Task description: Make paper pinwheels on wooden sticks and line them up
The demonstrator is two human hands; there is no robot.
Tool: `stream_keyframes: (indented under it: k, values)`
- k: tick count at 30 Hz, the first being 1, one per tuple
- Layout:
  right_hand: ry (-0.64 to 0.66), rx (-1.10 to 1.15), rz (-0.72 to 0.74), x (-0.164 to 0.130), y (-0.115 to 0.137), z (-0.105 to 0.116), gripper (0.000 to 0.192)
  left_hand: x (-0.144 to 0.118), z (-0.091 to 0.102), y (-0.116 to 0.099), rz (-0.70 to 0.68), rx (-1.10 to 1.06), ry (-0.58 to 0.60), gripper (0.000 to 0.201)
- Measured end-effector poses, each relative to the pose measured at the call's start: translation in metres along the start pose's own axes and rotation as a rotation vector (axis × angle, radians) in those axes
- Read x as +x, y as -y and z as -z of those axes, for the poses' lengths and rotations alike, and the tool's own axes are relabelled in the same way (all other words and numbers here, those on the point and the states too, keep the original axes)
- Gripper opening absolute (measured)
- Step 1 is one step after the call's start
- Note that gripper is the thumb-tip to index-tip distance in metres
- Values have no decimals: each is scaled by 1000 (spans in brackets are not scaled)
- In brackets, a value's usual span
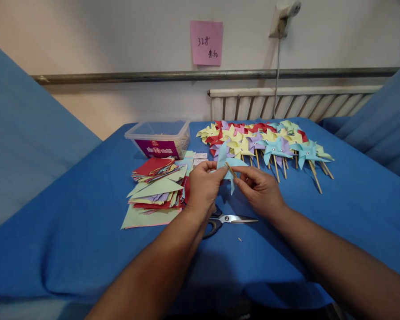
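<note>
A light-blue paper pinwheel (222,153) is held up between both hands above the table. My left hand (204,182) pinches it from the left, thumb against the paper near its middle. With thumb and fingers closed, my right hand (262,189) grips a thin wooden stick (231,169) that lies against the pinwheel's centre. Whether the stick is fastened there I cannot tell. Below the hands lie scissors (233,219), blades pointing right and handles partly behind my left forearm. A stack of coloured paper squares (156,191) sits left of my left hand.
Behind the stack stands a clear plastic box (160,129) with a purple label. Many finished pinwheels (263,142) on sticks lie at the back right. The blue tablecloth (86,213) covers the table. Against the wall are a radiator (293,93) and a pipe (160,76).
</note>
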State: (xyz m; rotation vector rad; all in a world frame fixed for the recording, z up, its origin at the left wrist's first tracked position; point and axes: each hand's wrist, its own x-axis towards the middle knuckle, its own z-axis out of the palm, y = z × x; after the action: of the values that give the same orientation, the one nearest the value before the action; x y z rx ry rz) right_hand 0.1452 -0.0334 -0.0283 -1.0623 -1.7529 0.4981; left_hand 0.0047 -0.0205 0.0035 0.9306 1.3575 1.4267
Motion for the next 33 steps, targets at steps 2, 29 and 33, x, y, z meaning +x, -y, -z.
stream_keyframes:
  k: [2,29,33]
  values:
    - [-1,4,5,0,0,-1,29,0,0,0,-2,-16,3,26]
    - [17,22,-24,-1,-3,-1,27,-2,1,-3,0,-23,16,24]
    - [7,-12,10,-1,-2,0,28,-2,1,-3,-3,-14,14,24]
